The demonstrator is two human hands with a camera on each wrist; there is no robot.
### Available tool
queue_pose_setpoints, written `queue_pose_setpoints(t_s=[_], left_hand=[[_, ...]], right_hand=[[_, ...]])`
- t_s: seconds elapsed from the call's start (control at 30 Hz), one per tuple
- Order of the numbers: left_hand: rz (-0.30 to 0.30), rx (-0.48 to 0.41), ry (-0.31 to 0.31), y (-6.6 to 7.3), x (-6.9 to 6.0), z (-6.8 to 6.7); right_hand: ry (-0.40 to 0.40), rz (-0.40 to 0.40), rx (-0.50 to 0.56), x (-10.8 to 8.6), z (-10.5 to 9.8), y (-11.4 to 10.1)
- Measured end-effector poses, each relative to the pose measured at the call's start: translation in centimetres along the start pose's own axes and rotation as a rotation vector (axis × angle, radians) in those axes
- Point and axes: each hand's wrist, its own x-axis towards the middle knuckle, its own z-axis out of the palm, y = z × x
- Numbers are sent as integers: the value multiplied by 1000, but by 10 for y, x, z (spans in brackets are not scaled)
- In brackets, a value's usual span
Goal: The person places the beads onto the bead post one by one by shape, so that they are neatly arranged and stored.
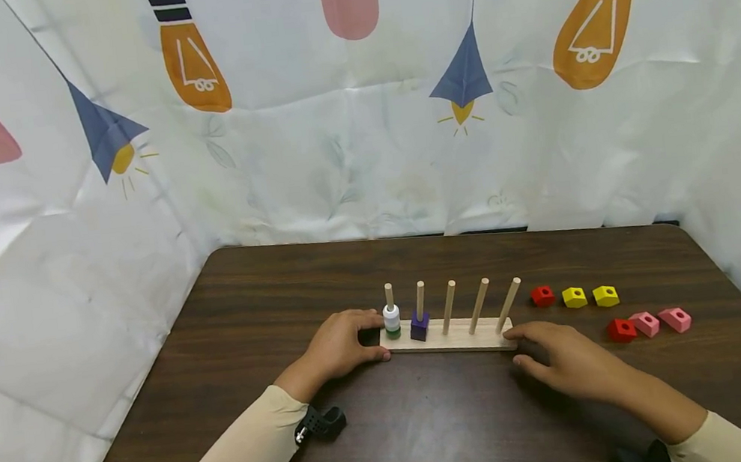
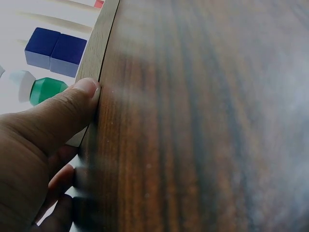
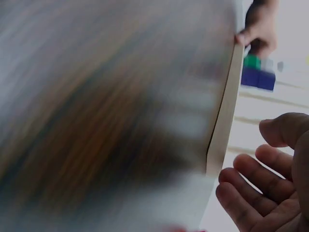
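A dark wood-grain table [image 1: 459,425] lies under the left hand [image 1: 337,347] and right hand [image 1: 570,357]; beyond them hangs a white curtain [image 1: 340,204] printed with orange bulbs [image 1: 596,26] and blue lamps [image 1: 462,74].

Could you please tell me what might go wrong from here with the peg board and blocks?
The left hand grips one end of the peg board while the right hand is open at the other, so lifting now might tilt it. The nearer red block lies loose just beyond the right hand and could be knocked if that hand swings outward.
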Motion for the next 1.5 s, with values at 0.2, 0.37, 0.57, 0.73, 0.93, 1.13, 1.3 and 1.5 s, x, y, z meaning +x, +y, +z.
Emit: queue_pose_setpoints(t_s=[0.2, 0.37, 0.57, 0.73, 0.93, 1.13, 1.3, 1.5], left_hand=[[-14, 4, -3, 0, -1, 0], [-16, 11, -7, 0, -1, 0], [-20, 15, -7, -1, 0, 1], [-15, 15, -3, 0, 1, 0], [-18, 8, -7, 0, 0, -1], [-19, -7, -9, 1, 0, 0], [-18, -5, -9, 1, 0, -1], [-15, -1, -11, 1, 0, 0]], right_hand=[[96, 50, -72, -16, -16, 23], [200, 88, -137, -28, -28, 45], [204, 224, -145, -44, -43, 69], [159, 322, -160, -53, -50, 80], [95, 392, -126, -56, -53, 85], [77, 409, -72, -56, -52, 86], [80, 383, -55, -53, -49, 85], [75, 320, -83, -46, -44, 81]])
